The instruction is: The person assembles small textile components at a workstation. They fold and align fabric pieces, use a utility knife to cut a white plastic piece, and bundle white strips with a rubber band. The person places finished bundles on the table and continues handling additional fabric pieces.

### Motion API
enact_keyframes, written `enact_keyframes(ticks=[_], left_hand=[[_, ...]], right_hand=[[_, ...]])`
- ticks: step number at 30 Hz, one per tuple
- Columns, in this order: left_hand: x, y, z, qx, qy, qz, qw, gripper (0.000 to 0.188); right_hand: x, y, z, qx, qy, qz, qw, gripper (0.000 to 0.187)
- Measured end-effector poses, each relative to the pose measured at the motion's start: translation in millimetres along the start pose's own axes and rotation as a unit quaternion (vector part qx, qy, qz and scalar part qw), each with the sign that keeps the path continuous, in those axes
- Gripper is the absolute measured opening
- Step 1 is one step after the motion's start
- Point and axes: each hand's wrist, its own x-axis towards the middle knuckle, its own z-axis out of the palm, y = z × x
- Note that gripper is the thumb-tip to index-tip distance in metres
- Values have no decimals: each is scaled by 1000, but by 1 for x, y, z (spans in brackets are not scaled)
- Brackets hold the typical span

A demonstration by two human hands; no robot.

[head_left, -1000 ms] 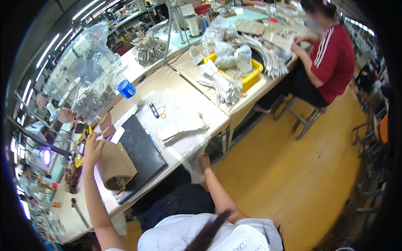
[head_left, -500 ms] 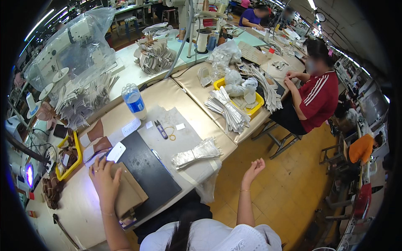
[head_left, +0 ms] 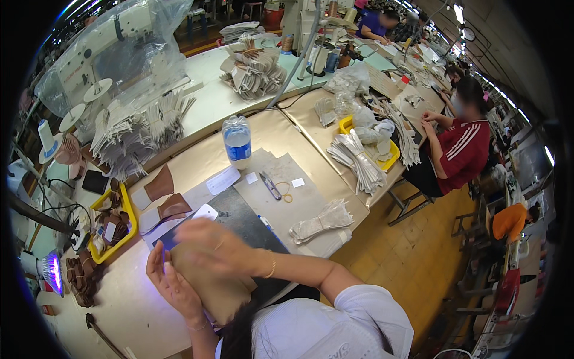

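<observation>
My left hand point(head_left: 178, 288) is beside the left edge of a flat tan piece point(head_left: 209, 286), its fingers apart and slightly curved. Over the far part of that piece is my right hand point(head_left: 224, 248), smeared by motion, so its fingers and anything in them cannot be made out. The tan piece lies on a black mat point(head_left: 230, 206), partly hidden by my hands and hair. Just beyond my right hand sits a white tag point(head_left: 205, 213). Two brown-and-white cut pieces, one a brown leather piece point(head_left: 173, 206), lie farther left.
Thread snips point(head_left: 271, 186) and a bundle of pale strips point(head_left: 323, 222) lie right of the mat. A water bottle point(head_left: 237, 142) stands behind it. To the left are a yellow tray point(head_left: 128, 222) and a glowing purple lamp point(head_left: 52, 273). A co-worker in red point(head_left: 463, 149) sits at the right.
My right hand has swung in from the right, off the table's side, to above the tan piece. My left hand has shifted from on top of that piece to its left edge.
</observation>
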Motion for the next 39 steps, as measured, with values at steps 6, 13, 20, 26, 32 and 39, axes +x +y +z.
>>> enact_keyframes(ticks=[6,13,20,26,32,39], left_hand=[[-19,-39,-34,26,-46,-31,998,43],[-18,-54,-14,154,-69,-7,986,44],[-33,-70,-45,293,-17,9,956,46],[-25,-75,-111,342,-6,-30,939,39],[35,-59,-172,670,-83,149,723,26],[137,7,-167,609,-12,240,756,30]], right_hand=[[40,-47,84,-3,-123,-172,977,25],[35,-48,152,-38,-325,-266,907,15],[23,9,159,-118,-569,-99,808,20],[-1,9,158,-145,-535,-160,816,25],[-2,0,150,-153,-550,-148,808,33],[-1,-15,141,-85,-738,-67,666,28]])
